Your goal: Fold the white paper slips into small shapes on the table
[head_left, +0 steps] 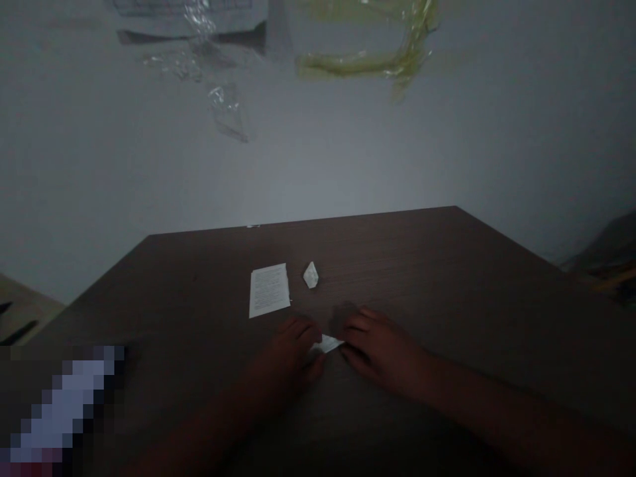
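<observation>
Left hand (299, 350) and right hand (373, 343) both pinching paper (330, 343), lower center of frame. It's small, whitish, wedge-shaped; left end hidden by fingers. Narrow tip points frame right, long axis roughly horizontal. Above it on desk (477, 278): chip (311, 275), center; printed sheet (269, 290), left of center.

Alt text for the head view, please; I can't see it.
Left hand and right hand hold a small piece of white paper between them, low over a dark brown table. Beyond them lie a printed sheet and, to its right, a small folded paper; a pale wall stands behind.
</observation>
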`<state>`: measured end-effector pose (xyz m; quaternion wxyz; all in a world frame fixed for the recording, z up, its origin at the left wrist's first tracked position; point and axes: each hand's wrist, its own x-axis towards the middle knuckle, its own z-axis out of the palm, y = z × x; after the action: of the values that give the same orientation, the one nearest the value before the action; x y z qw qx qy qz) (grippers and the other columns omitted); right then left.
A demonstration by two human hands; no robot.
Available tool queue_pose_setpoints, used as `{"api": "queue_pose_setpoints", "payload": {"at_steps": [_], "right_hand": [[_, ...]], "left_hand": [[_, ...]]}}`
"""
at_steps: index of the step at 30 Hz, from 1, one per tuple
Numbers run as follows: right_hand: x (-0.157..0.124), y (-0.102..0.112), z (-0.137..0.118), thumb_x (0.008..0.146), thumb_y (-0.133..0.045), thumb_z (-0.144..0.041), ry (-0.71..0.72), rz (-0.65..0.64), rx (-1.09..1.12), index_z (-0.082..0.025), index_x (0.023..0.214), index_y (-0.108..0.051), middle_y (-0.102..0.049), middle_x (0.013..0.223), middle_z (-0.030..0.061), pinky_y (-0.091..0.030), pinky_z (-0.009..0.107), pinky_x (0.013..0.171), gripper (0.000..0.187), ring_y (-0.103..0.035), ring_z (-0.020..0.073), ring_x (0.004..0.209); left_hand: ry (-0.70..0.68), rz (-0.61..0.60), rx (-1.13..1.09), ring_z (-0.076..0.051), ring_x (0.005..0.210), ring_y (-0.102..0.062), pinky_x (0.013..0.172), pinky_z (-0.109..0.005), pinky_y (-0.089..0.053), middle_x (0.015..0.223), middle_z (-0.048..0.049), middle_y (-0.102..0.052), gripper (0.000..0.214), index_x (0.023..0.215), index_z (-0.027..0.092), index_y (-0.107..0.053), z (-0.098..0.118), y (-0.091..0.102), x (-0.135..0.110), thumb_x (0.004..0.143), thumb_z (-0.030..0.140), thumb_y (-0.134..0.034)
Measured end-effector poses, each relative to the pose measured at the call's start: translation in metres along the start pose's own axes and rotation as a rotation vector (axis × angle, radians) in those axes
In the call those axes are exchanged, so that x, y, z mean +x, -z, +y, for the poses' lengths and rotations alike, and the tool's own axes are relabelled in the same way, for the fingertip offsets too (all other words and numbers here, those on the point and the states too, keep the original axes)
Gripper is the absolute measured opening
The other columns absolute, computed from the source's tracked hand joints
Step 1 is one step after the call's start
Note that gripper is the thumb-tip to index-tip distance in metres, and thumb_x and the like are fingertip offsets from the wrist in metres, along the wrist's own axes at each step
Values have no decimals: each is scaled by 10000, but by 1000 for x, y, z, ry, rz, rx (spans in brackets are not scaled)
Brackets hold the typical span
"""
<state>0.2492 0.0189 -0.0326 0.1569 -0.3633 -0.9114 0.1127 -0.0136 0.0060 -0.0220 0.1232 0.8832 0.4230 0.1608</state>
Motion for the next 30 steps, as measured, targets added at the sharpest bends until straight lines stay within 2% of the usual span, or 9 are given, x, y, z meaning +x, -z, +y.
{"api": "queue_pose_setpoints", "payload": {"at_steps": [5, 9, 11, 14, 17, 23, 27, 30], "right_hand": [[-4, 2, -7, 1116, -647, -189, 57, 64, 31, -196, 1236, -800, -800, 1148, 103, -610, 470, 1028, 194, -734, 286, 1070], [-5, 2, -13, 1103, -663, -181, 125, 20, -4, -207, 1223, -793, -803, 1123, 91, -620, 440, 985, 179, -737, 275, 1031], [-4, 1, -15, 1094, -682, -188, 114, -3, -21, -209, 1283, -783, -805, 1166, 97, -625, 457, 1001, 215, -747, 289, 1064], [-4, -1, -17, 1093, -701, -212, 79, -16, -27, -210, 1365, -756, -798, 1241, 112, -624, 497, 1046, 277, -752, 316, 1140], [-4, -3, -16, 1100, -687, -221, 81, 13, -9, -209, 1375, -744, -790, 1241, 119, -625, 486, 1035, 282, -746, 311, 1140], [-4, -4, -15, 1090, -669, -193, 80, 38, 44, -181, 1492, -707, -784, 1261, 140, -635, 489, 1025, 404, -733, 311, 1127], [-3, -5, -15, 1102, -647, -199, 48, 19, 37, -173, 1550, -676, -778, 1336, 163, -632, 557, 1085, 449, -717, 351, 1231], [-2, -7, -14, 1099, -657, -206, 51, 18, 55, -173, 1577, -657, -764, 1410, 168, -605, 581, 1160, 480, -698, 360, 1306]], "left_hand": [[4, 25, -34, -283, 1173, -789, 1050, -422, -679, 1255, -87, -813, 304, 1282, 210, -706, -4, -1, 0, 1011, 79, -665], [12, 36, -33, -282, 1181, -788, 1060, -430, -681, 1292, -101, -807, 358, 1348, 195, -698, -4, -2, 0, 1041, 49, -585], [7, 51, -45, -283, 1218, -788, 1087, -430, -677, 1338, -110, -803, 378, 1376, 191, -697, -5, -4, -1, 1054, 43, -565], [-12, 74, -65, -288, 1236, -794, 1096, -461, -685, 1362, -96, -809, 409, 1381, 233, -698, -9, -11, -1, 1024, 50, -615], [-15, 87, -88, -300, 1182, -809, 1040, -462, -702, 1310, -99, -822, 406, 1353, 251, -706, -13, -16, 0, 997, 64, -648], [35, 104, -165, -290, 1125, -824, 1019, -429, -702, 1225, -98, -836, 283, 1253, 231, -732, -11, -10, 3, 1022, 99, -637], [60, 114, -163, -283, 1085, -832, 986, -438, -717, 1204, -102, -839, 283, 1276, 221, -724, -14, -11, 4, 1025, 121, -640], [66, 127, -158, -301, 1159, -830, 1036, -471, -710, 1268, -115, -836, 343, 1325, 224, -714, -18, -17, 3, 1002, 118, -662]]}}
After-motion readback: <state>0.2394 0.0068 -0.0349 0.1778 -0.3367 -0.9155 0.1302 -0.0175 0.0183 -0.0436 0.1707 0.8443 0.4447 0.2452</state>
